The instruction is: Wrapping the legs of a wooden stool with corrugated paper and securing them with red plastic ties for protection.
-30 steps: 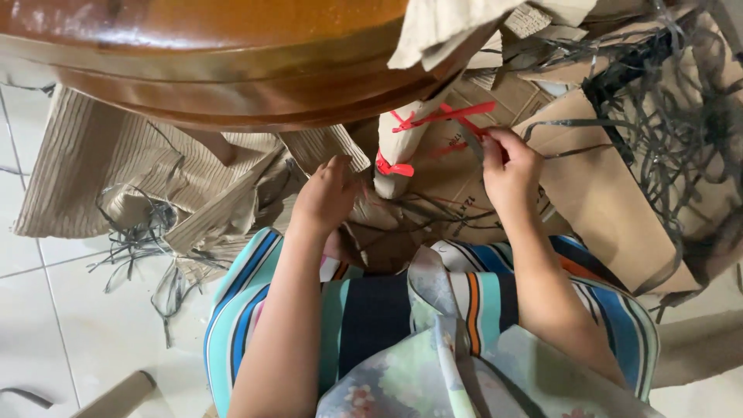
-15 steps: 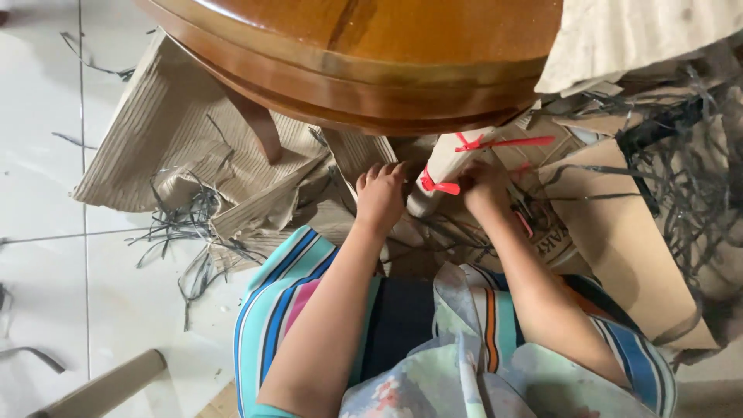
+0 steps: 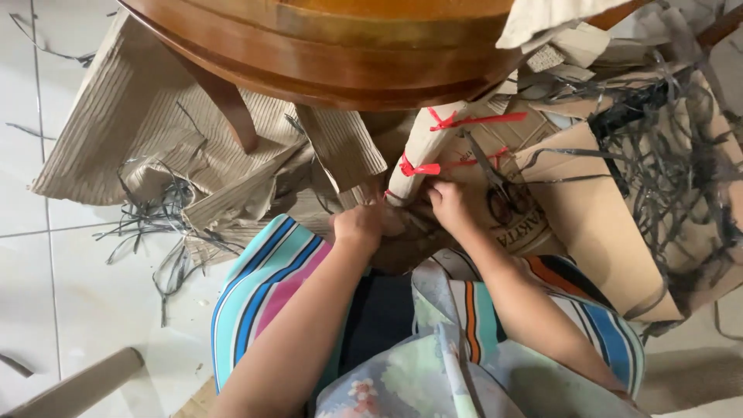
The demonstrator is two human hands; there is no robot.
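A table leg wrapped in brown paper [image 3: 422,151] slants down from under the round wooden table [image 3: 325,46]. Red plastic strings [image 3: 418,167] are tied around it at three heights. My left hand [image 3: 364,224] is closed at the bottom of the wrapped leg, near the lowest red tie. My right hand [image 3: 447,203] pinches at the wrapping just right of the leg's lower end. What the fingers hold is too small to tell. A pair of dark scissors [image 3: 499,190] lies on the flat cardboard [image 3: 596,224] beside my right hand.
Torn corrugated cardboard [image 3: 131,131] lies under the table on the white tile floor [image 3: 46,294]. Grey plastic strapping [image 3: 665,147] is tangled at the right and scattered at the left. A bare wooden leg [image 3: 228,108] stands at the left. My lap is covered by striped cloth [image 3: 263,286].
The view has shifted, so the table and leg sit more to the centre. My right hand dropped from the upper red ties to the leg's lower end. My left hand stayed low on the leg.
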